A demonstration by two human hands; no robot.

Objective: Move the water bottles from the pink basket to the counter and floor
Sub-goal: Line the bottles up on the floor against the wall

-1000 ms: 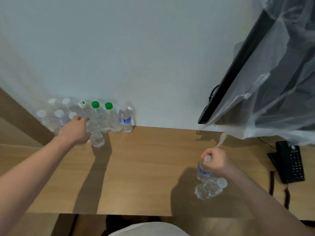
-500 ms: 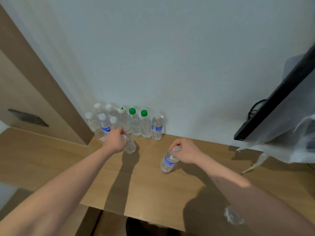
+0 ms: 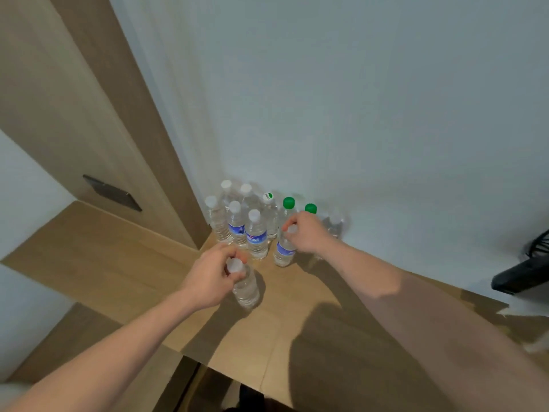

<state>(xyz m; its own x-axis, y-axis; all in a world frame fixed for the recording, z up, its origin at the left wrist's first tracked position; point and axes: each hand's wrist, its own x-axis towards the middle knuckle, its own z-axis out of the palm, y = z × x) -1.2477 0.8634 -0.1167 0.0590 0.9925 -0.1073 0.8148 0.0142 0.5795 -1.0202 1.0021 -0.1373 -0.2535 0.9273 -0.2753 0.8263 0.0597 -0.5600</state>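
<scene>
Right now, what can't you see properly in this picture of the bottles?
All in the head view:
- The pink basket and the floor: outside the frame, not visible.
- The second green-capped bottle: only its cap shows; the right hand hides its body.
- The bottle at the row's right end: blurred, label unreadable.
- The black object: cut off by the right edge.
- The left hand covers the neck of its bottle.

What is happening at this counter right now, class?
A person is lining up water bottles on the wooden counter. The left hand grips a clear bottle by its neck, and the right hand holds a blue-labelled bottle by its cap. Both bottles stand just in front of a cluster of bottles already set in the corner against the wall.
</scene>
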